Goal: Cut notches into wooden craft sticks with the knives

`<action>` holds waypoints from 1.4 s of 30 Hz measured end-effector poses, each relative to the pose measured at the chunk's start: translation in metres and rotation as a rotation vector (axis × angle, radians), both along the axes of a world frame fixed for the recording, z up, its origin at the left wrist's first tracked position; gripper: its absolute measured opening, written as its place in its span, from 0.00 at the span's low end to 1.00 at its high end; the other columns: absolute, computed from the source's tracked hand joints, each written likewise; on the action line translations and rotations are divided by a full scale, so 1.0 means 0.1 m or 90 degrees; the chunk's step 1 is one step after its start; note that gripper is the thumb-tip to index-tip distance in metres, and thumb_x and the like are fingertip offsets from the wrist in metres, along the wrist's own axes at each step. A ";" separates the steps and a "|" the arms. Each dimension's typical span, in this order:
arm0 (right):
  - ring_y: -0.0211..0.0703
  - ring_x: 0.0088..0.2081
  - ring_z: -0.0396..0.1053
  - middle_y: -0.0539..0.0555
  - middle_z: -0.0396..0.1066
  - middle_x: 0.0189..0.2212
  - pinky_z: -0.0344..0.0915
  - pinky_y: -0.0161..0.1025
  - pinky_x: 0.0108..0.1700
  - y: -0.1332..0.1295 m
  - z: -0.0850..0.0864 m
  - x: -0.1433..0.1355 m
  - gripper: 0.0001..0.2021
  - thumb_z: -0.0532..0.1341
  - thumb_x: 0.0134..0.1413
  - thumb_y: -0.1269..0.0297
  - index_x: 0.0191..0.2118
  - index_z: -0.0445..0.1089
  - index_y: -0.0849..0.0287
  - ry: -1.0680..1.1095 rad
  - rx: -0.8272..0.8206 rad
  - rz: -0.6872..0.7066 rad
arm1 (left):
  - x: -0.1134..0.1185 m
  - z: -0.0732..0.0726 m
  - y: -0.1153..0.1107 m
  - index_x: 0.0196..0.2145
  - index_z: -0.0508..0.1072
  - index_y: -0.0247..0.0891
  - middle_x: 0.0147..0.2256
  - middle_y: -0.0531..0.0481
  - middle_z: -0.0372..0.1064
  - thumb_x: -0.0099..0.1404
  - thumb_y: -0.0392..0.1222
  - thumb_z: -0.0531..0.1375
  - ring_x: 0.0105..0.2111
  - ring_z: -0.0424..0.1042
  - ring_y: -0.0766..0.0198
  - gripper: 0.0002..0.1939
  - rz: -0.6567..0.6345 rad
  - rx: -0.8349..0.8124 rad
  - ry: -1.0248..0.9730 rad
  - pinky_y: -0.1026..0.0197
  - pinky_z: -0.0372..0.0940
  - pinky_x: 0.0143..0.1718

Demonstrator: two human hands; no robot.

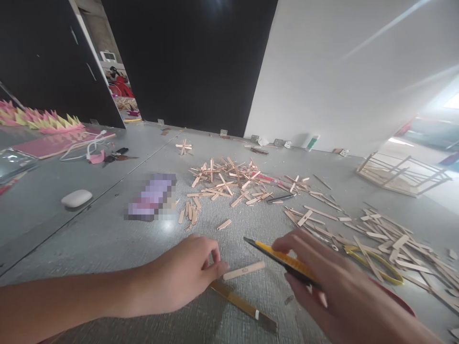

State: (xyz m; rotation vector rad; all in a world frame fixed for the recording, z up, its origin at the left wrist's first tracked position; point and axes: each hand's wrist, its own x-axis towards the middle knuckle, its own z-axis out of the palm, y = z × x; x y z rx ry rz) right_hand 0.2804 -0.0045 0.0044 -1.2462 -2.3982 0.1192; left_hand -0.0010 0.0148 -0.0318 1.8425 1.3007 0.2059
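Note:
My left hand (193,272) is at lower centre, its thumb and fingers closed on the left end of a flat wooden stick (244,271) with a small dark mark. At the lower right, my right hand (322,282) grips a yellow and black utility knife (283,259), its tip pointing up and left above the stick. Below the stick, a brown strip-like tool (244,306) with a white band lies slanted on the grey table. Beyond both hands is a spread of short wooden pieces (225,184), some crossed over each other.
Loose sticks (405,246) and yellow-handled scissors (394,276) lie at right, with a stick frame (405,177) behind. A blurred purple object (152,196), white mouse (76,198), cable (89,143) and folded paper pieces (43,119) are at left. Panels stand behind.

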 end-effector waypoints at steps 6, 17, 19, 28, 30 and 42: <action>0.43 0.16 0.71 0.45 0.74 0.19 0.64 0.36 0.16 0.18 0.19 0.11 0.13 0.66 0.56 0.52 0.45 0.67 0.45 0.039 0.038 -0.163 | 0.00 -0.11 0.17 0.49 0.74 0.43 0.36 0.52 0.74 0.75 0.45 0.59 0.36 0.73 0.61 0.09 -0.154 0.279 -0.010 0.59 0.65 0.38; 0.43 0.27 0.65 0.48 0.68 0.25 0.64 0.42 0.31 0.42 -0.09 0.30 0.15 0.54 0.66 0.48 0.31 0.63 0.51 -0.073 -0.168 -0.078 | 0.21 -0.36 0.11 0.33 0.75 0.35 0.31 0.48 0.69 0.74 0.31 0.56 0.32 0.67 0.59 0.12 -0.311 0.480 0.012 0.54 0.65 0.38; 0.42 0.25 0.62 0.47 0.64 0.21 0.63 0.41 0.29 0.45 -0.15 0.38 0.18 0.52 0.68 0.47 0.29 0.60 0.52 -0.097 -0.206 -0.065 | 0.21 -0.35 0.10 0.29 0.73 0.35 0.29 0.47 0.67 0.71 0.26 0.54 0.30 0.65 0.59 0.14 -0.326 0.508 0.036 0.54 0.64 0.36; 0.40 0.25 0.74 0.52 0.75 0.29 0.68 0.34 0.21 0.50 -0.18 0.28 0.20 0.54 0.68 0.42 0.41 0.67 0.55 0.165 -0.512 -0.108 | 0.19 -0.32 0.16 0.30 0.68 0.37 0.25 0.51 0.68 0.72 0.28 0.53 0.27 0.68 0.63 0.13 -0.222 0.441 0.064 0.61 0.61 0.27; 0.38 0.24 0.73 0.49 0.73 0.25 0.67 0.32 0.21 0.48 -0.12 0.20 0.17 0.58 0.66 0.44 0.39 0.65 0.54 0.196 -0.479 -0.092 | 0.19 -0.28 0.19 0.30 0.68 0.37 0.25 0.50 0.69 0.74 0.31 0.52 0.27 0.69 0.62 0.14 -0.200 0.425 0.062 0.61 0.61 0.26; 0.35 0.22 0.70 0.44 0.70 0.22 0.65 0.35 0.29 0.39 -0.10 0.03 0.12 0.59 0.68 0.52 0.38 0.67 0.54 0.203 -0.336 -0.032 | 0.22 -0.21 0.20 0.35 0.75 0.36 0.33 0.48 0.70 0.76 0.33 0.54 0.36 0.71 0.57 0.13 -0.278 0.426 0.028 0.54 0.67 0.39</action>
